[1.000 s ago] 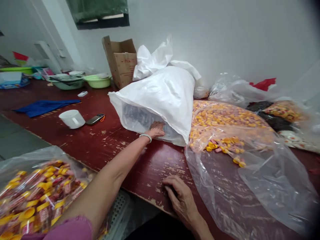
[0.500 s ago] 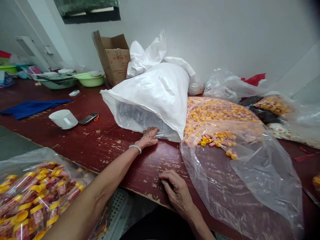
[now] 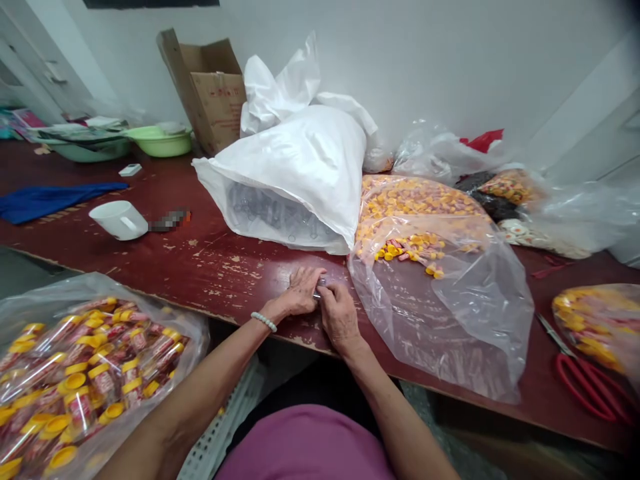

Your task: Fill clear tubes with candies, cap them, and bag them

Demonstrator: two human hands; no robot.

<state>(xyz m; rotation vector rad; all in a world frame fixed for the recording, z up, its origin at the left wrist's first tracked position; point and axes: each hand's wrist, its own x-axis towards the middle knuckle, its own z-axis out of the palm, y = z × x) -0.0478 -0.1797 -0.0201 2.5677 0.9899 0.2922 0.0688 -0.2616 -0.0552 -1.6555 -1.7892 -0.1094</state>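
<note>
L hand (image 3: 301, 291): we pinch clear tube (image 3: 320, 287), fingers bent
R hand (image 3: 340, 315): our thumb's at it; can't tell if fingers pinch
Spot: btwn both hands, our side of tbl (image 3: 215, 270)
White sack (image 3: 305, 157): mouth twd us

A tube (image 3: 319, 287) sits between my left hand (image 3: 301, 291) and right hand (image 3: 341, 317) near the front edge of the table (image 3: 215, 273), before a sack (image 3: 305, 150) holding more tubes (image 3: 280, 217), a carton (image 3: 220, 103) behind it to the left. A mug (image 3: 119, 220) stands left of the sack, a filled bag (image 3: 100, 373) off the front edge at left; a second bag (image 3: 425, 200) lies right, then scissors (image 3: 583, 387) near that edge.
</note>
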